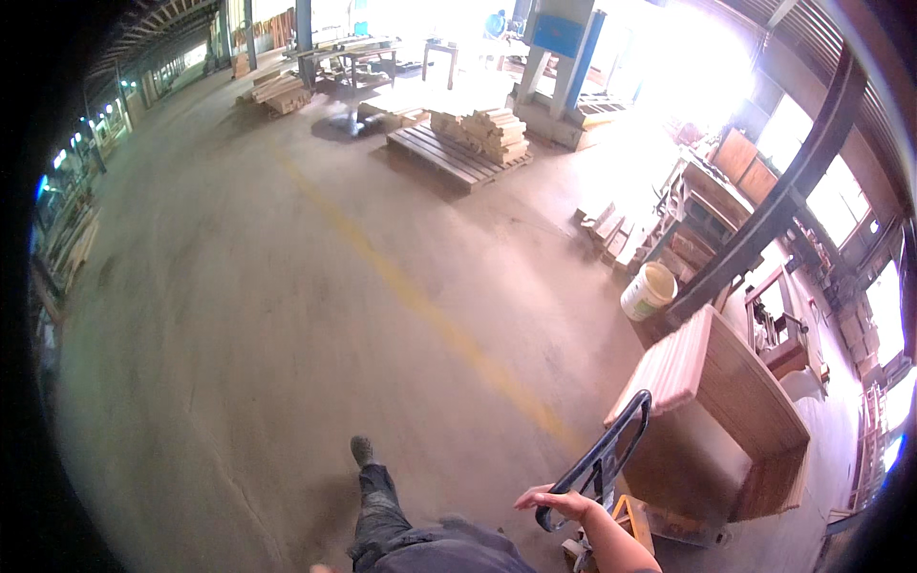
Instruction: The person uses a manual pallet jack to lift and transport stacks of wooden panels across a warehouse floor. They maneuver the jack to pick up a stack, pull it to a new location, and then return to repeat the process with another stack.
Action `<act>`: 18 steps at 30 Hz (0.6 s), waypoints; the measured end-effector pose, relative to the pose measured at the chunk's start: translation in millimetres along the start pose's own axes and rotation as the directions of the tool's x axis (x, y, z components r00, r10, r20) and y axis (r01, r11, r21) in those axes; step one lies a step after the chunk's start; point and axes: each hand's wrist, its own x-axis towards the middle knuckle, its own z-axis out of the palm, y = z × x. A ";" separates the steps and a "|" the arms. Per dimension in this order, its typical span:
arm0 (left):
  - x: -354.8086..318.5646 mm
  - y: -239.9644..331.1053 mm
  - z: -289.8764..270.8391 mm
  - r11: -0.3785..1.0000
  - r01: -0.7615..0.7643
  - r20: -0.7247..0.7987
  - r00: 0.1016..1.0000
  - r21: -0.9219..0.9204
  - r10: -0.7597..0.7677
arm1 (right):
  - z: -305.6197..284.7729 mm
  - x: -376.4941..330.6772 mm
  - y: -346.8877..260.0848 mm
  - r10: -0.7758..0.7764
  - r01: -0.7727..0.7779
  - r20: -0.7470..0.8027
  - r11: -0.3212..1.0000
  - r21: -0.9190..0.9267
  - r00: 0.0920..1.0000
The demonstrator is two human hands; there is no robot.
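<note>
My right hand (564, 502) is on the lower end of a dark loop handle (597, 463), its fingers wrapped over the bar. The handle looks like that of a pallet jack, with a yellow part (630, 519) low beside my forearm. Just beyond it stands a load of stacked wooden strips, with a pale near stack (666, 368) and a browner far stack (750, 382) around a flat brown surface (693, 449). Only a sliver of my left hand (322, 568) shows at the lower edge, its fingers hidden. My left leg is stepping forward on the concrete floor.
A faded yellow line (411, 296) crosses the floor diagonally. Ahead, a slatted pallet (444, 160) bears stacked timber (492, 134). To the right are a white bucket (650, 290), a slanting dark steel column (774, 205) and a cluttered bench. More timber (279, 94) lies far left.
</note>
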 end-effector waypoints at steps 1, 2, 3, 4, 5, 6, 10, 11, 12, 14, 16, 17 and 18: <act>7.1 -0.8 -14.6 0.956 0.209 0.095 0.977 -0.206 -0.193 | 2.3 26.9 -23.3 -0.022 0.022 -0.005 1.000 0.019 1.000; 21.2 -1.7 -31.3 0.931 0.258 0.128 0.964 -0.258 -0.232 | 4.9 51.4 -42.8 -0.041 0.041 -0.003 0.997 0.071 0.999; 49.5 -1.4 -52.7 0.927 0.263 0.130 0.963 -0.268 -0.236 | 3.0 84.1 -56.8 -0.068 0.068 -0.004 0.990 0.120 0.998; 69.6 -0.3 -78.2 0.928 0.252 0.128 0.966 -0.275 -0.225 | 9.0 110.8 -75.6 -0.089 0.087 0.003 0.981 0.174 0.996; 95.3 5.7 -107.0 0.936 0.226 0.117 0.973 -0.271 -0.201 | 8.2 137.1 -88.5 -0.107 0.109 -0.023 0.977 0.182 0.994; 124.8 10.7 -140.2 0.943 0.195 0.101 0.980 -0.271 -0.174 | 6.4 164.2 -94.5 -0.124 0.131 -0.051 0.973 0.188 0.991; 255.4 34.6 -287.8 0.985 -0.124 -0.112 0.984 0.120 0.138 | 26.2 253.4 -178.1 -0.152 0.201 -0.283 0.967 0.154 0.947; 292.4 45.3 -324.2 0.951 -0.171 -0.202 0.953 0.257 0.226 | 27.0 275.9 -201.2 -0.178 0.230 -0.325 0.964 0.131 0.929; 283.1 117.8 -407.4 0.953 0.062 -0.107 0.989 -0.297 -0.097 | 26.2 292.0 -214.8 -0.196 0.266 -0.404 0.956 0.124 0.894; 321.4 152.2 -512.7 0.872 -0.188 -0.310 0.950 -0.452 0.044 | 21.2 335.7 -251.5 -0.268 0.379 -0.433 0.905 0.192 0.860; 343.8 214.4 -608.2 0.764 -0.279 -0.389 0.920 -0.581 0.041 | 16.4 371.9 -307.4 -0.317 0.430 -0.506 0.895 0.122 0.803; 349.8 241.4 -651.5 0.750 -0.302 -0.378 0.923 -0.588 0.076 | 7.8 389.3 -330.7 -0.337 0.426 -0.539 0.903 0.047 0.772; 362.9 256.7 -679.2 0.762 -0.352 -0.435 0.895 -0.544 0.104 | -2.9 412.8 -348.8 -0.380 0.471 -0.539 0.882 0.034 0.752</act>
